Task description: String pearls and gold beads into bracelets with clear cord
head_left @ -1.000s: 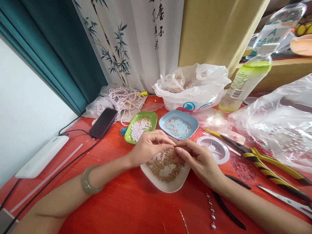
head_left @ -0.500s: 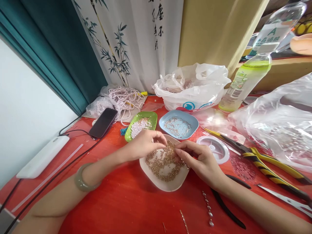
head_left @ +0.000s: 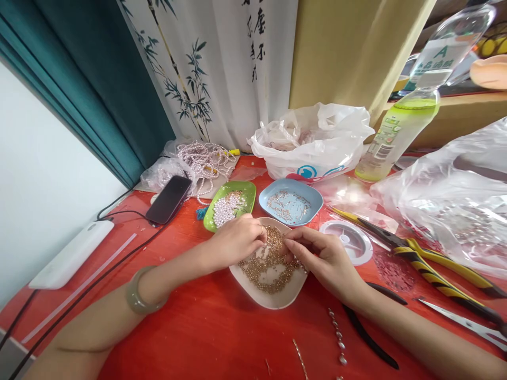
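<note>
A pale dish [head_left: 273, 302] holds many small gold beads [head_left: 263, 272]. Over its left rim is my left hand [head_left: 240, 240], fingers curled and pinched together; whatever is between the fingertips is too small to name. My right hand [head_left: 322, 256] is at the dish's right side, thumb and forefinger closed together above the beads, with something I cannot make out between them. Behind my left hand, a green dish [head_left: 249, 192] contains white pearl beads [head_left: 227, 207]. A blue dish [head_left: 291, 184] with thin metal pins [head_left: 287, 206] stands behind the pale one.
On the right lie a white spool [head_left: 348, 243], yellow-black pliers [head_left: 423, 264] and scissors [head_left: 463, 319]. A bottle [head_left: 396, 137] and a plastic bag [head_left: 312, 153] stand behind. A phone [head_left: 169, 199] and a power strip [head_left: 73, 253] are on the left. Near the front lies a bead strand [head_left: 338, 338].
My left hand has drawn back slightly to the left, and its fingers have curled closer together. The pale dish has shifted a little to the right. My right hand has hardly moved.
</note>
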Motion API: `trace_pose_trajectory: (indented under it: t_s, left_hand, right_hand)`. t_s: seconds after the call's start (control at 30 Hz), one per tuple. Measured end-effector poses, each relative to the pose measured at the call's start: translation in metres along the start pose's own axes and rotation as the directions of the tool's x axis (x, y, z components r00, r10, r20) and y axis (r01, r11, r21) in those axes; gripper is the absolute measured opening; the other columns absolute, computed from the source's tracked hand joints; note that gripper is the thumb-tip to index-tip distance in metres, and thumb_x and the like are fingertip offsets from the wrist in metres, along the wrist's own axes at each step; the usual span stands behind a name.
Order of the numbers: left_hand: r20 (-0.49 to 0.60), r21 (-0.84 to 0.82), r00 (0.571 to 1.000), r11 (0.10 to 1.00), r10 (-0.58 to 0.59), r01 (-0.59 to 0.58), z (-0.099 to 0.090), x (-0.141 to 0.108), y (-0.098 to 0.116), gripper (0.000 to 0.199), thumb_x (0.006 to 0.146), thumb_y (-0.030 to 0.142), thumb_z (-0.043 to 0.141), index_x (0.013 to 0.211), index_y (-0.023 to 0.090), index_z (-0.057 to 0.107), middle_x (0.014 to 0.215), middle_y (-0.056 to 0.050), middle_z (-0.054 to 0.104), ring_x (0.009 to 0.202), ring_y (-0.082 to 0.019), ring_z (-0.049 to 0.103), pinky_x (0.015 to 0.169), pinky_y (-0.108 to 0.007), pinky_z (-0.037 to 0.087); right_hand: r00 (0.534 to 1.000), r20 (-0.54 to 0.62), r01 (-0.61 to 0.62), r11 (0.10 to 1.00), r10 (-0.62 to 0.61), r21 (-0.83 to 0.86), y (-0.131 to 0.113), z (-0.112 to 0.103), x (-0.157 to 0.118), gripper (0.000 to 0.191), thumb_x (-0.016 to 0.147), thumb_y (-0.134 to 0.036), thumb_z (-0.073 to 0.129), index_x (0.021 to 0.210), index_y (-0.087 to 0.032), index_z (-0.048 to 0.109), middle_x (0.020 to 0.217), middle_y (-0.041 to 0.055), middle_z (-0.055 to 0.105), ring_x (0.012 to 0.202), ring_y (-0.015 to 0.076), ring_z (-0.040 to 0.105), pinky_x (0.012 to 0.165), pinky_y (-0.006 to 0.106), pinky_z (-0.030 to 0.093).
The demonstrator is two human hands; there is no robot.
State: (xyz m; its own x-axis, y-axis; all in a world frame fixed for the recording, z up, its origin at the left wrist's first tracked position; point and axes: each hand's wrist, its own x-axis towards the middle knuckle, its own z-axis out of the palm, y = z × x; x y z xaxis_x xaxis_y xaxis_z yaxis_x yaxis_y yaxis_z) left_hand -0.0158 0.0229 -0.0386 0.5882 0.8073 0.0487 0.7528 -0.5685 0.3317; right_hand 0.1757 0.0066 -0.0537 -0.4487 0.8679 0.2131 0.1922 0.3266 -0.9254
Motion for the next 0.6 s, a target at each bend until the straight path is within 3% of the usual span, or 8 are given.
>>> trace_pose_trajectory:
  t_s: [0.17,0.3,0.37,0.47,0.6]
  left_hand:
    - [-0.013,-0.016,1.0,1.0,-0.016,0.015,-0.001,0.0,0.002,0.013,0.076,0.019,0.049,0.07,0.017,0.061,0.074,-0.004,0.06,0.078,-0.019,0.051,0.067,-0.029,0.036]
    - [-0.032,-0.265,0.991,0.957,-0.133,0.12,-0.006,0.002,0.005,0.011,0.073,0.019,0.051,0.068,0.016,0.061,0.069,-0.002,0.06,0.068,-0.015,0.053,0.063,-0.027,0.039]
    - [0.01,-0.461,0.976,0.865,-0.22,0.199,-0.008,0.003,0.006,0.009,0.071,0.019,0.053,0.071,0.015,0.061,0.067,-0.001,0.06,0.058,-0.011,0.052,0.056,-0.024,0.04]
    - [0.102,-0.729,0.955,0.632,-0.278,0.262,-0.009,0.005,0.007,0.009,0.069,0.022,0.058,0.072,0.013,0.059,0.062,0.0,0.058,0.053,-0.008,0.051,0.05,-0.021,0.04]
    - [0.182,-0.904,0.945,0.332,-0.273,0.27,-0.007,0.007,0.008,0.011,0.066,0.02,0.065,0.07,0.011,0.061,0.064,0.0,0.057,0.056,-0.006,0.051,0.053,-0.019,0.042]
  right_hand:
    - [1.0,-0.001,-0.006,1.0,0.006,-0.003,0.0,0.001,0.0,0.014,0.082,-0.025,0.047,0.075,-0.017,0.056,0.06,0.0002,0.062,0.054,0.0111,0.058,0.05,0.022,0.045]
    - [1.0,0.003,0.003,1.0,-0.003,0.003,0.0,0.001,0.0,0.014,0.083,-0.025,0.047,0.075,-0.018,0.056,0.061,0.0,0.062,0.054,0.011,0.059,0.05,0.022,0.046]
    - [1.0,0.007,0.004,1.0,-0.004,0.001,-0.001,0.0,0.0,0.015,0.083,-0.025,0.046,0.075,-0.017,0.057,0.061,0.0004,0.062,0.055,0.0113,0.059,0.051,0.022,0.046]
    - [1.0,0.009,0.01,1.0,-0.01,-0.029,-0.002,0.0,0.0,0.016,0.082,-0.024,0.046,0.073,-0.017,0.057,0.062,0.0007,0.062,0.054,0.0106,0.058,0.05,0.022,0.045]
    - [0.999,0.001,0.037,0.995,-0.037,-0.088,-0.003,-0.001,-0.001,0.016,0.081,-0.023,0.045,0.071,-0.017,0.056,0.06,0.0005,0.061,0.052,0.0099,0.056,0.046,0.021,0.043]
